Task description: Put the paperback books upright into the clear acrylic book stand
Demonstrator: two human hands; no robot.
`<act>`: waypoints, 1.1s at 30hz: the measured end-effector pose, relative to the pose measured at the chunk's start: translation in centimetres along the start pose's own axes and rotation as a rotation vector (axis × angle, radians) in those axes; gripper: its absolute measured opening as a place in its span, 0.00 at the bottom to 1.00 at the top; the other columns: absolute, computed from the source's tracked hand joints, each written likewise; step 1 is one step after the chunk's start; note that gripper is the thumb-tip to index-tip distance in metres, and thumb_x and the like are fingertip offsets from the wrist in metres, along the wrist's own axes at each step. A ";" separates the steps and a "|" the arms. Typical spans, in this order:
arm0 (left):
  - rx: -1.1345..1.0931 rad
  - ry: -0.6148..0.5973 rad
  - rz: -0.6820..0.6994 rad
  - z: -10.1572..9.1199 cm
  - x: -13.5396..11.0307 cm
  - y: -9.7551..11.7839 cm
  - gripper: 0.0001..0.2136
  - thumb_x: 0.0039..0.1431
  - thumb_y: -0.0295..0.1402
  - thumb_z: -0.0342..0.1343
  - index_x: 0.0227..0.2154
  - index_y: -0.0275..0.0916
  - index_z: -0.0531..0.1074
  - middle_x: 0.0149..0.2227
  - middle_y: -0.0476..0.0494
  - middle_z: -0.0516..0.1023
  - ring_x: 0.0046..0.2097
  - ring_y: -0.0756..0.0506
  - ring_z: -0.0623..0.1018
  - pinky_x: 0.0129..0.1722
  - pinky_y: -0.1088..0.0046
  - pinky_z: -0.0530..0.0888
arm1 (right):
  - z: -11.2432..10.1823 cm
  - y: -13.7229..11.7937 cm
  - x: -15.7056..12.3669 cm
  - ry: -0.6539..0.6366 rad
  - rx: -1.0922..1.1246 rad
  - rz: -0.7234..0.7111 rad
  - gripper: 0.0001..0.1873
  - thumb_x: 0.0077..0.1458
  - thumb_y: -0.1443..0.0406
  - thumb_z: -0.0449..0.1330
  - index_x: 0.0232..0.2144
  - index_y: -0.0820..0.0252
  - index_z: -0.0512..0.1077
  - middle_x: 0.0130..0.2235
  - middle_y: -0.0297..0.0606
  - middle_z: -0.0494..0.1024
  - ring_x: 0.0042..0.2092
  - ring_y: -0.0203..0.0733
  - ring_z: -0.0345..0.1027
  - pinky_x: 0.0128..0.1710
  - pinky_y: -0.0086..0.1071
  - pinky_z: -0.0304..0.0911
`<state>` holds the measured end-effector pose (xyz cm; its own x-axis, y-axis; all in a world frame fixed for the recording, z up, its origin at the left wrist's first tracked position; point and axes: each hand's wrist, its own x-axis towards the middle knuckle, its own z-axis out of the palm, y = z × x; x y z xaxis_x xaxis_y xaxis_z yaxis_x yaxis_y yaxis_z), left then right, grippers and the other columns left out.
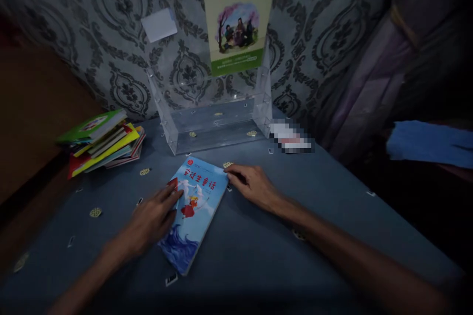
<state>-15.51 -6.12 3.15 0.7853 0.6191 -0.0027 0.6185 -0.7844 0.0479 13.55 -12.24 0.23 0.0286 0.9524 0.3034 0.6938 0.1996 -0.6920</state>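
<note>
Book (195,209), judged light, floppy and slick: take hold at an edge; left hand (153,220) lies released at 9 o'clock, right hand (254,185) touches the 1 o'clock corner, grip indeterminable.

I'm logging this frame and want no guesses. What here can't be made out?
Head view:
- blue book, left edge: covered by the left hand.
- right hand: fingertips curl at the book's corner; grip or touch unclear.
- green book, top: cut off by the upper edge.
- object beside the clear stand: pixelated.
- stacked books, titles: too small, dim.
</note>
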 end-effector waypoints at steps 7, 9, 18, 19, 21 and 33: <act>0.076 -0.066 0.005 -0.2 2.3 3.7 0.25 0.63 0.44 0.52 0.61 0.42 0.63 0.64 0.34 0.64 0.63 0.32 0.66 0.50 0.54 0.75 | 0.6 1.2 3.9 0.005 -0.061 0.051 0.15 0.58 0.69 0.54 0.44 0.63 0.77 0.39 0.42 0.82 0.37 0.41 0.74 0.38 0.32 0.65; 0.065 -0.058 0.035 -0.2 3.5 4.4 0.26 0.64 0.45 0.52 0.62 0.40 0.62 0.64 0.33 0.64 0.63 0.32 0.66 0.52 0.53 0.74 | 1.0 1.7 4.9 0.005 -0.068 0.045 0.15 0.58 0.70 0.54 0.43 0.63 0.77 0.39 0.41 0.82 0.37 0.41 0.74 0.39 0.32 0.66; -0.037 -0.002 0.107 0.7 5.6 3.3 0.25 0.64 0.44 0.53 0.61 0.39 0.63 0.64 0.33 0.64 0.66 0.34 0.62 0.61 0.52 0.64 | 2.4 3.1 5.4 0.041 -0.086 -0.027 0.16 0.56 0.72 0.54 0.45 0.58 0.76 0.46 0.41 0.81 0.49 0.46 0.73 0.52 0.40 0.65; -0.049 -0.025 0.132 0.6 5.3 3.4 0.27 0.63 0.46 0.53 0.61 0.39 0.61 0.65 0.33 0.62 0.67 0.34 0.60 0.61 0.51 0.63 | 2.3 3.1 5.1 0.033 -0.082 -0.035 0.17 0.56 0.72 0.54 0.45 0.58 0.76 0.47 0.41 0.80 0.51 0.46 0.72 0.54 0.41 0.64; -0.064 -0.072 0.197 0.5 4.5 3.9 0.30 0.62 0.49 0.54 0.62 0.40 0.60 0.67 0.34 0.58 0.68 0.35 0.57 0.63 0.52 0.61 | 2.2 3.1 4.1 0.010 -0.075 -0.053 0.17 0.57 0.72 0.54 0.46 0.59 0.76 0.48 0.41 0.80 0.52 0.47 0.70 0.56 0.43 0.62; -0.036 -0.091 0.321 -0.9 2.7 6.4 0.16 0.65 0.37 0.52 0.53 0.41 0.70 0.56 0.39 0.74 0.55 0.38 0.74 0.53 0.56 0.73 | 1.2 -0.2 -4.0 -0.031 0.120 -0.098 0.16 0.58 0.71 0.54 0.45 0.57 0.76 0.48 0.41 0.79 0.51 0.43 0.72 0.52 0.42 0.66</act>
<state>-9.45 -9.42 4.31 0.9402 0.3331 -0.0711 0.3389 -0.9359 0.0959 12.39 -15.84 -1.64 -0.0583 0.9335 0.3539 0.6010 0.3159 -0.7342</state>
